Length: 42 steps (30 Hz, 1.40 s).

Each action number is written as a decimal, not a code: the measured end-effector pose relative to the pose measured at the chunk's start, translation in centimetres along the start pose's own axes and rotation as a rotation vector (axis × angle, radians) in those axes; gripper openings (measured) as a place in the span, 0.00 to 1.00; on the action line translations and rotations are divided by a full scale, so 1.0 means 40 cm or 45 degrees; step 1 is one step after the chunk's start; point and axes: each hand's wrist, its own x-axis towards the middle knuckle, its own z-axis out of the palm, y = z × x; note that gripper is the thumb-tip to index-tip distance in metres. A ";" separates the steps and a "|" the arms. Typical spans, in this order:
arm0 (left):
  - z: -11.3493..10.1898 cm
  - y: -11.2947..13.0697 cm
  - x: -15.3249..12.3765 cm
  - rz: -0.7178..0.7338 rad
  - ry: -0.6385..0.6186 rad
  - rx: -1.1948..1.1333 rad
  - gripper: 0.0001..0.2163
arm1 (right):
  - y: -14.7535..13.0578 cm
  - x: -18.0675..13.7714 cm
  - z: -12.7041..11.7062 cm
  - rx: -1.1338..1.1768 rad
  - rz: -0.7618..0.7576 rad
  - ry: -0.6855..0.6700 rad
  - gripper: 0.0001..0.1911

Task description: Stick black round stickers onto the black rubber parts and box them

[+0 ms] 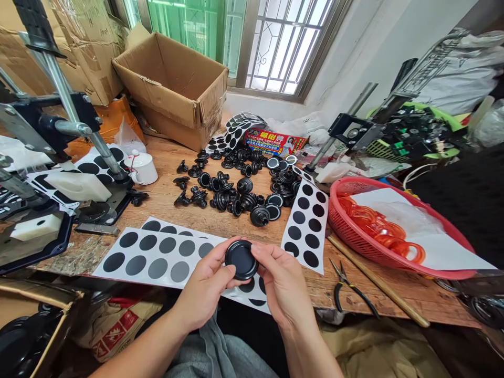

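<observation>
Between my two hands is a round black cap (241,259) with a raised rim, its flat recessed face turned up toward me. My left hand (212,278) grips its left edge, thumb on the rim. On the opposite edge, the fingers of my right hand (281,273) are closed. Beneath them lies a white sheet of round black stickers (149,257), partly covered by my hands. Farther back, several black knob-like parts (240,189) are heaped on the wooden table (189,220). A second sticker sheet (307,226) lies right of that heap.
On the right are pliers (348,289), a wooden stick (378,281) and a red basket (397,247) with orange rings (378,231). Lever presses (98,152) stand left, beside a white mug (142,168). An open cardboard box (169,89) is at the back.
</observation>
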 end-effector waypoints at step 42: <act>0.005 0.029 -0.006 -0.058 0.089 -0.080 0.17 | 0.064 -0.018 -0.089 -1.139 -1.026 -0.034 0.26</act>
